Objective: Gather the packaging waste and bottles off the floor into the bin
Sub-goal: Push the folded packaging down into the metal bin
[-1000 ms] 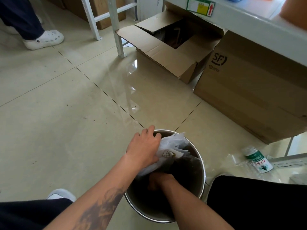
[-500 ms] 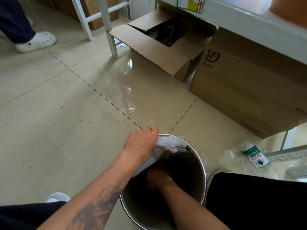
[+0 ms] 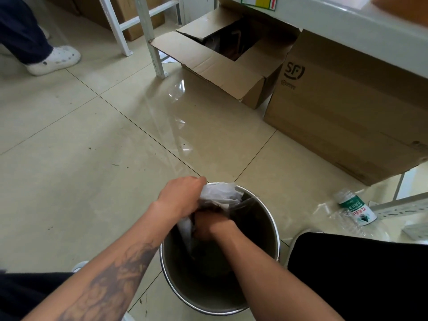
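Note:
A round metal bin (image 3: 271, 218) stands on the tiled floor between my knees. White crumpled packaging waste (image 3: 220, 193) bulges over its far rim. My left hand (image 3: 180, 198) is closed on that packaging at the rim. My right hand (image 3: 210, 224) is inside the bin, fingers curled against the same packaging and pressing it down. A clear plastic bottle (image 3: 355, 208) with a green and white label lies on the floor to the right of the bin, on crinkled clear film (image 3: 328, 210).
An open cardboard box (image 3: 222, 63) and a large closed SF box (image 3: 347, 107) stand ahead under a grey shelf (image 3: 347, 17). White rack legs (image 3: 150, 38) rise at the back. Another person's white shoe (image 3: 54, 60) is at the far left. My dark trouser knees frame the bin.
My left hand has closed into a fist on the packaging and drawn it toward the bin's near-left side. My right hand has risen a little inside the bin. The view shifted slightly.

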